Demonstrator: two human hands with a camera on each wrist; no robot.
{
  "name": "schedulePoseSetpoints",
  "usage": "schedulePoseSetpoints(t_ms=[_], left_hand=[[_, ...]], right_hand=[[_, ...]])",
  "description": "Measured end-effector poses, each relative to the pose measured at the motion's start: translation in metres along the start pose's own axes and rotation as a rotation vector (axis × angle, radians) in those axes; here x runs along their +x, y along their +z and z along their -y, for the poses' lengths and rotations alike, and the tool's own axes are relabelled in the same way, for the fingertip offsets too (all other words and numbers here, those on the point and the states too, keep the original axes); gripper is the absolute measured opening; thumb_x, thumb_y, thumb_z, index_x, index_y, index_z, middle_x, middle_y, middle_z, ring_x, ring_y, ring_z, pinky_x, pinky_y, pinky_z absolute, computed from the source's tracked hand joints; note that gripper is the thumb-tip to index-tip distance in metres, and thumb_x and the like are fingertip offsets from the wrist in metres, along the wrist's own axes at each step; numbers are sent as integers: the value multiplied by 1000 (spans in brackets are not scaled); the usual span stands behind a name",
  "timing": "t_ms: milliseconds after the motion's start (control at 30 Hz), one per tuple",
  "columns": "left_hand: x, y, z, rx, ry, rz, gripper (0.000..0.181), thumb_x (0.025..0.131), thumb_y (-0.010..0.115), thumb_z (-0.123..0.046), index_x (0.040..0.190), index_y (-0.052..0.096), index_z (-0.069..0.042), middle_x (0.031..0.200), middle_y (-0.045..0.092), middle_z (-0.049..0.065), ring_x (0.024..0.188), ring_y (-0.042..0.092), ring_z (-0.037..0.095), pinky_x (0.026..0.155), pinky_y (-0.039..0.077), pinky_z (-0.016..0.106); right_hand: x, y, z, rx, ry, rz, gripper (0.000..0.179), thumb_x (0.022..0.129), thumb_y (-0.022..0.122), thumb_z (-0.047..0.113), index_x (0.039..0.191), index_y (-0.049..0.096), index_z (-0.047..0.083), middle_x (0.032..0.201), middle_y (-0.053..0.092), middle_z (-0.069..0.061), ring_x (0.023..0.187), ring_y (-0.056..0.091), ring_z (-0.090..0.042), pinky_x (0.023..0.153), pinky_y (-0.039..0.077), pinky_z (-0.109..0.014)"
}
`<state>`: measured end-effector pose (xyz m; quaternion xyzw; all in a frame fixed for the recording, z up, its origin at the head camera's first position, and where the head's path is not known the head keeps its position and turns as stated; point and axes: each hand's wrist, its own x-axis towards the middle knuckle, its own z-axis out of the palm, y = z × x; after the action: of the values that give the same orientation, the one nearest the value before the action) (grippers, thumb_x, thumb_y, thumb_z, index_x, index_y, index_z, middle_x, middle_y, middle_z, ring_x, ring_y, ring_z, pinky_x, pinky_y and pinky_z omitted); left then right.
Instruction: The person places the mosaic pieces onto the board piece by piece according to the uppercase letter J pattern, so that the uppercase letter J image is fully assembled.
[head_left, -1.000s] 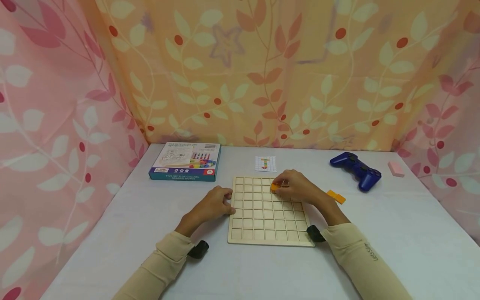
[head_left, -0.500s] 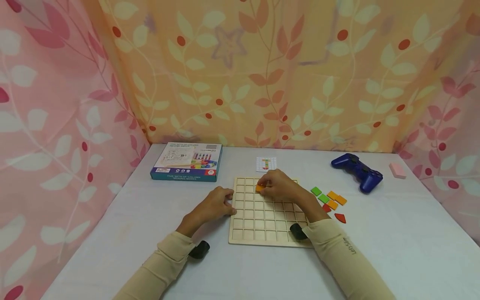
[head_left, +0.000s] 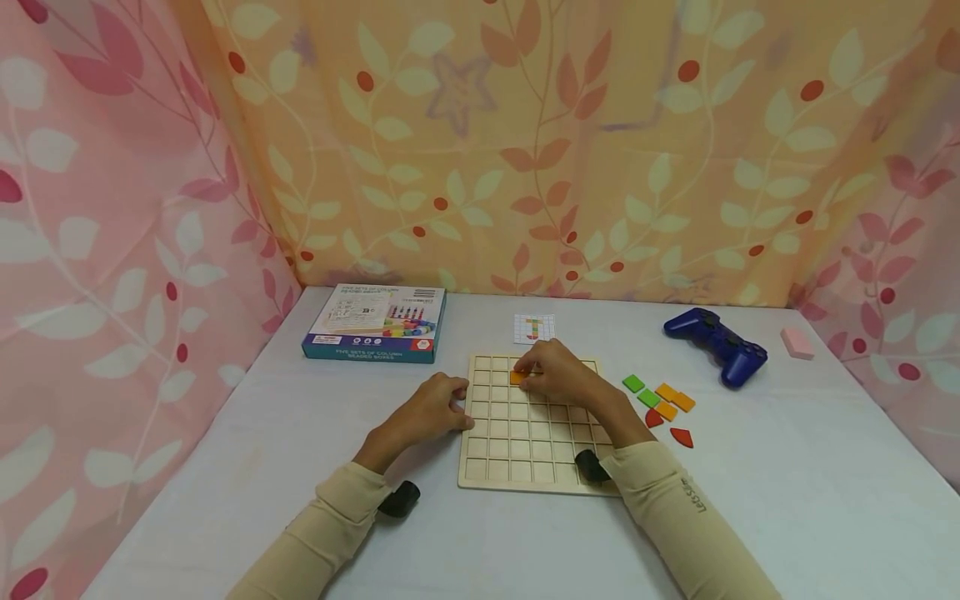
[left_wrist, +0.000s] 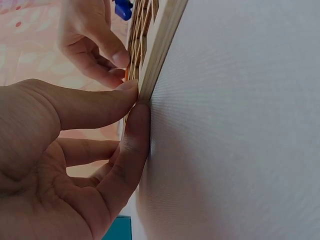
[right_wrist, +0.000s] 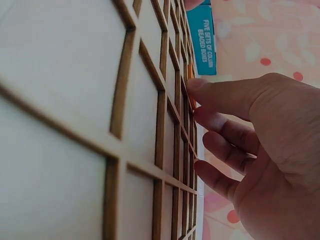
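Observation:
A light wooden grid board (head_left: 530,450) lies on the white table, marked off in square cells. My left hand (head_left: 420,410) grips its left edge; the left wrist view shows the thumb (left_wrist: 107,102) at the top of the rim and a finger against its side. Over the far part of the board, my right hand (head_left: 564,377) has thumb and fingertips on an orange square tile (head_left: 517,378) at a cell in the second row. The fingers partly cover this tile in the right wrist view.
Right of the board lie green tiles (head_left: 633,383), several orange tiles (head_left: 683,402) and red quarter-round pieces (head_left: 682,437). A pattern card (head_left: 545,320) lies behind the board. Further out are a boxed set (head_left: 368,355), a blue game controller (head_left: 712,342) and a pink block (head_left: 797,342).
My right hand has moved left over the board with the orange tile, uncovering the loose pieces at the right. It has lowered the tile slightly. The left hand stays at the board's edge.

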<state>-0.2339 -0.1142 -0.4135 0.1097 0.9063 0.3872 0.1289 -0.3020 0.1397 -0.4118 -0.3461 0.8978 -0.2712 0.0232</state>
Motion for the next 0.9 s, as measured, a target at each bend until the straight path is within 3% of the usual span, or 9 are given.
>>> schedulePoseSetpoints(t_ms=[333, 467, 900], left_hand=[[0, 0, 1, 3, 3, -5, 66, 87, 86, -3, 146, 57, 9, 113, 60, 12, 93, 57, 19, 77, 51, 28], [0, 0, 0, 1, 3, -6, 67, 87, 86, -3, 146, 57, 9, 114, 60, 12, 92, 58, 19, 77, 52, 28], [-3, -1, -2, 8, -2, 0, 67, 88, 85, -2, 146, 56, 9, 113, 59, 12, 93, 58, 19, 77, 52, 28]], right_hand=[[-5, -3, 5, 25, 40, -1, 25, 93, 79, 7, 116, 79, -3, 112, 75, -12, 110, 66, -31, 97, 53, -50], [-12, -10, 4, 17, 34, -19, 29, 92, 76, 5, 119, 76, -6, 111, 76, -14, 104, 67, -30, 91, 55, -46], [-52, -42, -17, 91, 237, -12, 37, 95, 79, 15, 130, 74, 4, 110, 75, -4, 107, 64, -26, 91, 51, -43]])
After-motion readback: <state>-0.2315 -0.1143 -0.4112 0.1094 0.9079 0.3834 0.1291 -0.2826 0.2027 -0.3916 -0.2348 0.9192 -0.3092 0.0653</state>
